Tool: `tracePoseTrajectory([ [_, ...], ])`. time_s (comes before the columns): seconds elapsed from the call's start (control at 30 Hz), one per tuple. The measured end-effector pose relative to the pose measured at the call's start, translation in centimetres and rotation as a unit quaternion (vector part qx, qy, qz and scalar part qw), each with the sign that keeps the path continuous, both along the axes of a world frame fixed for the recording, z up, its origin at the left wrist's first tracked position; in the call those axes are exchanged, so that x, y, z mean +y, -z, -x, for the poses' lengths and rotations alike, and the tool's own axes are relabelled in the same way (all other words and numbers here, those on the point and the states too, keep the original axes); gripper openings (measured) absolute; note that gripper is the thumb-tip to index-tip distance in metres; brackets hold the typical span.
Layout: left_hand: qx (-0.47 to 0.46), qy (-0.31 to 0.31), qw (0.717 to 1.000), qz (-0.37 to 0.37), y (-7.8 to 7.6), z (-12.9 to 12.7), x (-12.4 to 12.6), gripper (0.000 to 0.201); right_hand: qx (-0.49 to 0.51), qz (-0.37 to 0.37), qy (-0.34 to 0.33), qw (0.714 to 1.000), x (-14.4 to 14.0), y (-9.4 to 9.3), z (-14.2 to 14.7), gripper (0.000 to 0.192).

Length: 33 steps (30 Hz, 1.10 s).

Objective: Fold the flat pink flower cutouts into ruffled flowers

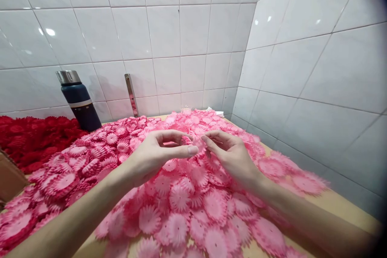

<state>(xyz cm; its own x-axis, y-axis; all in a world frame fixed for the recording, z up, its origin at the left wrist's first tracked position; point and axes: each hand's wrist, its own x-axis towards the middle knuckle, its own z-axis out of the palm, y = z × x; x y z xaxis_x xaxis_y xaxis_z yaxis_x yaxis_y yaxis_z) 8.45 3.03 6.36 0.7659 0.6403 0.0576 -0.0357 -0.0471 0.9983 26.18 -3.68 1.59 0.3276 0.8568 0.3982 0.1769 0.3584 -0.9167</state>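
A large heap of pink plastic flower petals (181, 197) covers the table in front of me. My left hand (157, 153) and my right hand (231, 155) are raised just above the heap and meet at the fingertips. Between them they pinch one small pink petal piece (198, 143); the left thumb and forefinger close on it from the left, the right fingertips touch it from the right. Most of the piece is hidden by the fingers.
A pile of red petals (33, 135) lies at the far left beside a cardboard box corner (9, 177). A dark blue flask with a steel cap (79, 100) and a metal strip (132, 94) stand against the white tiled wall. Wooden tabletop (338, 205) shows at right.
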Motion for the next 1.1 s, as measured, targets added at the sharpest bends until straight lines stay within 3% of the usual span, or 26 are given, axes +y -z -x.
tracePoseTrajectory([
  [0.27,0.014,0.041,0.999,0.000,0.1,-0.1,-0.6,0.024,0.008,-0.010,-0.029,0.999,-0.2,0.4,0.2,0.017],
  [0.37,0.028,-0.010,0.997,-0.068,-0.2,0.0,-0.6,0.020,0.004,-0.019,-0.008,1.000,-0.1,0.5,0.1,0.017],
  [0.47,0.040,-0.079,0.984,-0.154,-0.8,0.6,0.2,0.017,0.005,-0.035,0.061,0.998,0.2,0.4,-0.6,0.020],
  [0.6,0.088,-0.210,0.925,-0.303,-1.3,2.0,2.6,0.032,0.028,-0.061,0.163,0.984,0.8,0.1,-2.0,0.022],
  [0.73,0.137,-0.282,0.838,-0.446,-0.9,3.0,4.7,0.054,-0.017,-0.035,0.171,0.985,1.0,0.1,-2.1,0.029],
  [0.8,0.131,-0.272,0.830,-0.469,-0.7,2.9,4.7,0.054,-0.060,-0.032,0.171,0.983,0.7,0.1,-1.6,0.030],
  [0.93,0.085,-0.173,0.863,-0.468,-0.7,1.8,2.3,0.027,-0.120,-0.058,0.099,0.986,-0.3,-0.2,-0.1,0.018],
  [1.0,0.072,-0.120,0.859,-0.492,-0.8,1.1,0.7,0.021,-0.101,-0.046,0.030,0.993,-0.8,-0.3,0.6,0.016],
  [1.1,0.062,-0.089,0.868,-0.485,-0.7,0.5,-0.9,0.028,-0.035,-0.012,-0.042,0.998,-1.2,-0.5,1.2,0.019],
])
